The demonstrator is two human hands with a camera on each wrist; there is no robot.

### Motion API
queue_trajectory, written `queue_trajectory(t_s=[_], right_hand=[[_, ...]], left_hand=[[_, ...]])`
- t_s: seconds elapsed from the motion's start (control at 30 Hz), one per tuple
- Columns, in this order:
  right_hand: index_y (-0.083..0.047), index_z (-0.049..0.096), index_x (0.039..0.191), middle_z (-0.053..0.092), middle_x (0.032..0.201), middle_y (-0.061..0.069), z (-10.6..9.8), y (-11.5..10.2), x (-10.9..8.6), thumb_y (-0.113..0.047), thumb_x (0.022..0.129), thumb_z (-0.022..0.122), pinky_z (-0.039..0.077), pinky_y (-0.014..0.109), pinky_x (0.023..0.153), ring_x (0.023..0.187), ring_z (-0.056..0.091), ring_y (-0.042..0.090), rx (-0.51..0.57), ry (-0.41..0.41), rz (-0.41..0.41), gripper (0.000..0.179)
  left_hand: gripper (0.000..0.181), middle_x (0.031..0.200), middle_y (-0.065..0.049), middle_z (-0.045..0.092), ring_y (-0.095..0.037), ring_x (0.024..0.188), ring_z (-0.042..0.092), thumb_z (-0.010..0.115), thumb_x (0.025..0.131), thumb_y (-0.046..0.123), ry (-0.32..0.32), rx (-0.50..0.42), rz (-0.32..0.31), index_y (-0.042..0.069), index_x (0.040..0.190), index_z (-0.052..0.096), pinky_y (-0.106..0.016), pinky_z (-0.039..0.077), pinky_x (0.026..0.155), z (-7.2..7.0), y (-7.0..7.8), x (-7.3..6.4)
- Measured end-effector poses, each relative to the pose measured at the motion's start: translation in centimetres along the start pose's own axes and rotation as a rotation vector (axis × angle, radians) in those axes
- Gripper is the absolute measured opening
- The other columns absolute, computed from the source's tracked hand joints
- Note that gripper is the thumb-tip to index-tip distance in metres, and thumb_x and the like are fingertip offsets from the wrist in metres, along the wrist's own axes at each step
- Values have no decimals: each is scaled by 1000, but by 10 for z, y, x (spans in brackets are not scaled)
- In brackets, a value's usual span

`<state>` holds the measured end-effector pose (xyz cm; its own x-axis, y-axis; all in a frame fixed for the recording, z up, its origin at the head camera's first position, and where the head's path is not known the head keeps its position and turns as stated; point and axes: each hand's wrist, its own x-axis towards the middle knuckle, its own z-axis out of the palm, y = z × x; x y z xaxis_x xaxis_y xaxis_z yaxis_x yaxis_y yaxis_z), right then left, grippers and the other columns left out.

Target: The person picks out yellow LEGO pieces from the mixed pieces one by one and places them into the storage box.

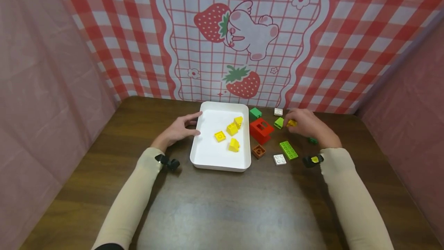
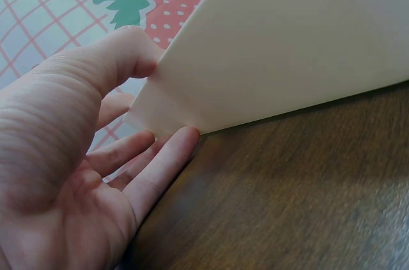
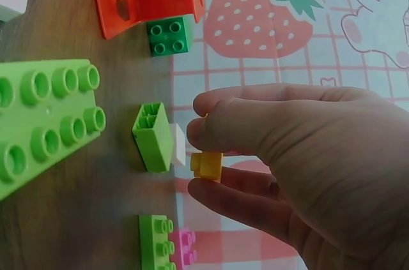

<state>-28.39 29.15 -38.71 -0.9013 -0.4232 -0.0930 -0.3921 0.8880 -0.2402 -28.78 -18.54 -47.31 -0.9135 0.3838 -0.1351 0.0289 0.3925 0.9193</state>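
In the head view my left hand (image 1: 178, 128) is at the left side of a white tray (image 1: 220, 167), thumb and forefinger at its rim. The left wrist view shows the fingers of this hand (image 2: 70, 149), loosely extended, touching the tray's wall (image 2: 281, 40). Several yellow bricks (image 1: 234, 145) lie inside the tray. To the right of it, my right hand (image 1: 305, 122) pinches a small yellow brick (image 3: 208, 165) between thumb and fingers. A lime sloped brick (image 3: 153, 139) is close to those fingertips, partly in front of a white brick (image 3: 178, 145).
Between tray and right hand are a red window-frame piece (image 1: 261, 129), a green brick (image 1: 255, 113) and a brown brick (image 1: 258, 151). A long lime brick (image 1: 289, 150) and a white brick (image 1: 279, 159) lie nearer. A checked strawberry cloth (image 1: 138, 41) hangs behind the table.
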Motion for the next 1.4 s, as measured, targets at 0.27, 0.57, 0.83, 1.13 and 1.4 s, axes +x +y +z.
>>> queue_trajectory(t_s=[0.27,0.57,0.83,1.13,1.4], right_hand=[[-5,85,116,78,125,19,3,-6,9,-4,98,81,65,57,100,106,68,36,9,19,-23,18],[-4,85,116,78,125,20,4,-16,20,-4,99,80,64,59,102,109,69,37,5,46,-37,18],[-4,86,116,80,125,20,1,-29,32,-4,100,79,64,57,101,110,69,38,-40,41,-33,18],[-6,86,118,77,132,21,-5,-44,42,-6,101,78,65,55,101,115,68,38,-23,22,-25,18],[-7,86,117,80,129,18,-7,-55,51,-7,101,77,66,53,100,111,68,35,-27,16,-50,19]], left_hand=[[86,183,-21,38,-46,164,42,81,103,14,6,1,-5,20,178,37,-64,41,134,0,-1,0],[86,183,-21,37,-47,164,42,80,103,14,5,9,-1,21,178,37,-64,41,134,1,-2,-1],[86,183,-21,37,-47,164,42,80,103,14,5,10,-1,21,178,37,-65,41,134,1,0,-1],[86,183,-21,37,-47,164,41,80,104,14,3,9,5,21,178,37,-64,42,134,0,2,-1],[86,184,-20,36,-47,164,41,80,104,14,-1,6,10,20,178,37,-64,42,134,1,2,-1]])
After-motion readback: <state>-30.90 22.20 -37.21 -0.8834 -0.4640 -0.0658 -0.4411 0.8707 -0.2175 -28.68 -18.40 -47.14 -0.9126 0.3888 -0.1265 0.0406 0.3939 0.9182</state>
